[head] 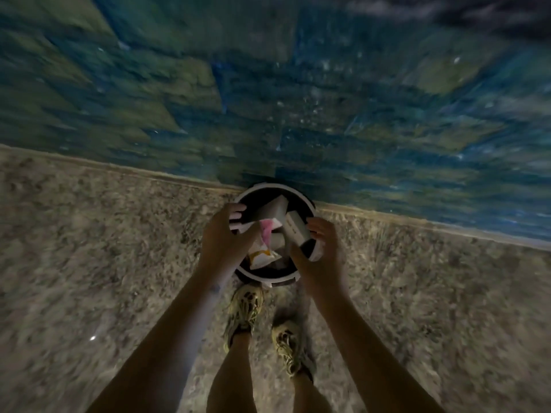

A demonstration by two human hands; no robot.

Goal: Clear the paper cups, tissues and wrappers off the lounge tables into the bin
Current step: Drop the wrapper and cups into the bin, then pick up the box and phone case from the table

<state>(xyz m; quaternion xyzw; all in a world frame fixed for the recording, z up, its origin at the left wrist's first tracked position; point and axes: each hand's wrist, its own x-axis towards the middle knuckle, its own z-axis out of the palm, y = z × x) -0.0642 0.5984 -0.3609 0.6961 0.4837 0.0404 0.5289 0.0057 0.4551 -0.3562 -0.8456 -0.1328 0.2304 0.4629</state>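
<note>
A round bin with a white rim and a dark inside stands on the floor just ahead of my feet. Inside lie white paper cups, a white folded piece, a pink wrapper and a white-and-orange wrapper. My left hand grips the rim on the left side, fingers curled over it. On the right side, my right hand holds the rim the same way. The frame is dim and blurred.
The bin sits on speckled beige floor, right at a thin strip where blue-green patterned carpet begins. My two shoes stand just behind the bin.
</note>
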